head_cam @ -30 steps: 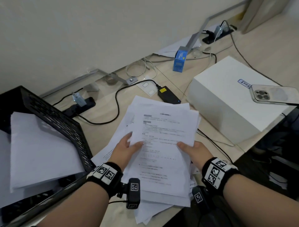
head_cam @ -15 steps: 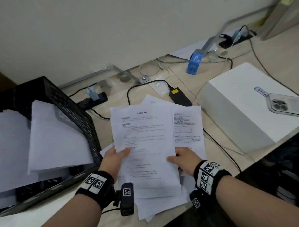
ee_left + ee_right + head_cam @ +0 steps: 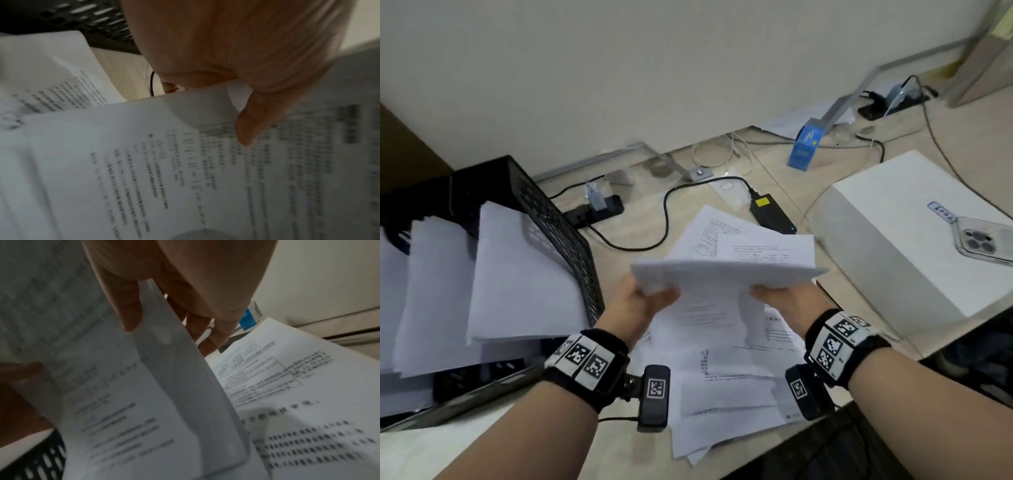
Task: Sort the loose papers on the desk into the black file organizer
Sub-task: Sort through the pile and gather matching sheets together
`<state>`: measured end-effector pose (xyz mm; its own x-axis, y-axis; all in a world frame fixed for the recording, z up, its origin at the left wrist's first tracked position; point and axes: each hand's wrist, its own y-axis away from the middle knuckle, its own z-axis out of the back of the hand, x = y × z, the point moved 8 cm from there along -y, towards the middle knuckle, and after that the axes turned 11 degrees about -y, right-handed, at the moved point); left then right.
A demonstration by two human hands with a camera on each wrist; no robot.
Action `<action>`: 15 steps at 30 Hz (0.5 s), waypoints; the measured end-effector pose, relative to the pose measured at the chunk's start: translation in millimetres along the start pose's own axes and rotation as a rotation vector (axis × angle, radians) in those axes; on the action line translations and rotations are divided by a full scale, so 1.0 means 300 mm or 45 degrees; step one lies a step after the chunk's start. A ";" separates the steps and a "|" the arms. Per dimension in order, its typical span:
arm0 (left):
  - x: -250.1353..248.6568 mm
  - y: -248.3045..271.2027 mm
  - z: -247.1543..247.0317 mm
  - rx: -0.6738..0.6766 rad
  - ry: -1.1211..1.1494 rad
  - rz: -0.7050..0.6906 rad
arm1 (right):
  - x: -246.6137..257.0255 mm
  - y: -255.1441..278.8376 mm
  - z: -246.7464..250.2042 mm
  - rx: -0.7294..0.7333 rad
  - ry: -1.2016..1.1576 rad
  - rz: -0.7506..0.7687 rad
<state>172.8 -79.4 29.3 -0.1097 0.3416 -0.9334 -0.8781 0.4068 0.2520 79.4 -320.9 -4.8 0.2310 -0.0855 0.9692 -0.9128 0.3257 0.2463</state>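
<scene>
A thin sheaf of printed white papers is lifted off the desk, tipped so its back faces me. My left hand pinches its left edge, thumb on the printed side. My right hand pinches the right edge, thumb in front and fingers behind. Beneath lies the loose pile of papers, spread to the desk's near edge. The black mesh file organizer stands at the left, with white sheets leaning in its slots.
A white box with a phone on top stands at the right. Behind the pile lie a black power adapter, black cables, a power strip and a blue carton. The wall runs close behind.
Both hands have raised the top sheets off the pile and tilted them from face-up to nearly edge-on. The view has swung left, showing more of the organizer.
</scene>
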 end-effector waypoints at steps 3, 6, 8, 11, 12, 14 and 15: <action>0.029 0.015 -0.033 0.049 -0.168 -0.001 | -0.014 0.023 -0.015 0.103 0.149 0.035; 0.026 0.019 -0.028 -0.029 -0.200 0.073 | -0.019 0.019 0.009 0.035 0.141 0.002; 0.010 0.011 -0.012 -0.123 -0.095 0.073 | -0.017 0.016 0.024 -0.024 0.063 -0.061; 0.013 0.000 0.021 -0.291 0.146 0.122 | -0.032 0.018 0.019 0.015 -0.036 -0.166; 0.026 -0.003 0.032 -0.344 0.195 0.163 | -0.048 0.024 0.015 0.031 -0.012 -0.224; 0.086 -0.007 0.042 -0.378 0.274 0.270 | -0.086 0.044 0.010 0.059 0.032 -0.295; 0.115 -0.004 0.029 -0.331 0.323 0.315 | -0.098 0.056 0.007 0.050 0.021 -0.311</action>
<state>174.2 -60.6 -1.0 -0.4139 0.1698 -0.8944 -0.8955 0.1009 0.4335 56.6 -314.9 -29.0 0.4518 -0.1419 0.8808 -0.8415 0.2601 0.4736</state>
